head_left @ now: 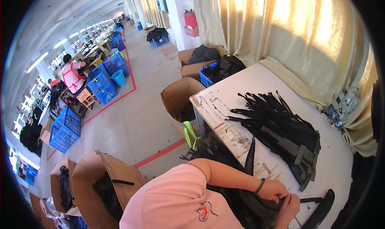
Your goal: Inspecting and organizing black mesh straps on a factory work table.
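Note:
My left hand (274, 191), with a dark band at its wrist, reaches across from the left over the near edge of the white table. My right hand (290, 208) comes up from the lower edge and meets it. The fingers of both are closed and pinched together; whatever lies between the fingertips is hidden. Just below them spreads dark fabric (256, 207), partly covered by my hands. Beside the right hand lie a narrow black strap (311, 199) and a curved black piece (321, 211). Farther up the table is a fanned pile of black mesh strips (280, 132).
The worn white table (260, 78) stands against yellow curtains (256, 24). A crumpled plastic bag (344, 106) lies at its right edge. Cardboard boxes (182, 94) stand to its left, one with a lime-green strap (190, 134). Across the aisle, a person (72, 74) sits near blue crates (102, 84).

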A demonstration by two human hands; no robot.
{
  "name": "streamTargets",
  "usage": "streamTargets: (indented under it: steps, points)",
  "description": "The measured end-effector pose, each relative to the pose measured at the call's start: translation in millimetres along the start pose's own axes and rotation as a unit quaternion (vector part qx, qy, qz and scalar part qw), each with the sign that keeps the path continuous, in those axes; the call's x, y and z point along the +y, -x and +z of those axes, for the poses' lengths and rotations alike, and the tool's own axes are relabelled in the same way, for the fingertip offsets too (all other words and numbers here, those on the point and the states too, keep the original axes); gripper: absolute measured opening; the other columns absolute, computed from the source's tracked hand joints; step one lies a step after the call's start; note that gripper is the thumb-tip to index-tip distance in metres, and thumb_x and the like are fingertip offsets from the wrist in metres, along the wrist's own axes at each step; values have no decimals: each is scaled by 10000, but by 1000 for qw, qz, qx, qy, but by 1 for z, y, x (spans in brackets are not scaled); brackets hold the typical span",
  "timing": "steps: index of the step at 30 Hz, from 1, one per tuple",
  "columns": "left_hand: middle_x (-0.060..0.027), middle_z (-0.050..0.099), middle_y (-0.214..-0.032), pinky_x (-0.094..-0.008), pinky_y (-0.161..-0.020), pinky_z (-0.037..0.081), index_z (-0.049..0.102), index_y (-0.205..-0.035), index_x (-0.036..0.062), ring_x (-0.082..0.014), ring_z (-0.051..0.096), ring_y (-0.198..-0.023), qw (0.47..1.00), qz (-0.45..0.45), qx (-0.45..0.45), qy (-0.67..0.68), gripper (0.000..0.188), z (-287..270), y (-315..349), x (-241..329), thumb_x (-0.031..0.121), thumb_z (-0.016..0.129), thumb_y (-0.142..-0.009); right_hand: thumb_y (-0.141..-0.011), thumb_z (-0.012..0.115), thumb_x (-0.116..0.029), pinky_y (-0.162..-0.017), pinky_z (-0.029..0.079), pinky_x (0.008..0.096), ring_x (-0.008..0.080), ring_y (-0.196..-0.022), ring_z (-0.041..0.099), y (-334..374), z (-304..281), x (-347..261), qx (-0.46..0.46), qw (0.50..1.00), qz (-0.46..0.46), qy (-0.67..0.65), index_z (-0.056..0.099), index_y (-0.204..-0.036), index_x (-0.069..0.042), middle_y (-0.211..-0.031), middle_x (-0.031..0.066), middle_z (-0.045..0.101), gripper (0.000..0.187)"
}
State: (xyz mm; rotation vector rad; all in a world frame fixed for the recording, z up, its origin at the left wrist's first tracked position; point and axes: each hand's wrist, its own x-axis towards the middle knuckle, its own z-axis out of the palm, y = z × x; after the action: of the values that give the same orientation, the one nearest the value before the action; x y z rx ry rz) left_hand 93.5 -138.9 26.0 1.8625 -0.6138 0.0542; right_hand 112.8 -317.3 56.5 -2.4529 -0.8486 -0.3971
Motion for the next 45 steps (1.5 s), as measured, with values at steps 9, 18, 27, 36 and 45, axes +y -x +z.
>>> streamTargets:
  steps: [9, 18, 27, 36, 45]
  points:
    - [-128, 556, -771, -424, -645, 439, 507, -779, 48, -345, 572, -761, 996, 20, -8, -86, 244, -1, 11, 18, 169, 714, -732, -923, 526, -177, -744, 450, 336, 205, -813, 547, -2, -27, -17, -138, 878, 361, -282, 610, -998, -26, -944, 96, 610, 188]
    - [-99, 618, -787, -303, -693, 455, 608, -873, -10, -192, 574, -738, 976, -28, 14, 213, 136, -11, -3, 7, 76, 659, -781, -930, 560, -206, -841, 441, 324, 231, -941, 559, 26, -21, 3, -119, 698, 340, -618, 580, -1102, 26, -1100, 125, 590, 289]
    - [-103, 638, -884, -301, -793, 460, 620, -976, -8, -180, 598, -855, 980, -1, 73, 184, 167, -10, -3, 10, 30, 599, -815, -854, 671, -165, -929, 446, 398, 259, -1098, 546, 45, -4, 16, -165, 571, 250, -764, 349, -1385, 32, -1288, 138, 512, 651]
    - [-137, 660, -940, -347, -788, 493, 605, -1079, 52, -238, 633, -882, 998, -65, 6, 10, 325, -25, 7, 33, 190, 675, -793, -890, 544, -42, -538, 424, 188, 43, -553, 464, 18, -16, -20, -23, 802, 307, -511, 469, -978, -83, -729, -13, 503, 123]
    - [-54, 664, -779, -293, -685, 470, 678, -982, -8, -112, 549, -713, 937, -300, -80, 159, 370, -48, -11, 31, 345, 633, -882, -812, 707, -130, -738, 458, 273, 126, -800, 530, 7, -24, -23, -32, 950, 114, -290, 566, -959, -38, -873, 43, 563, 223]
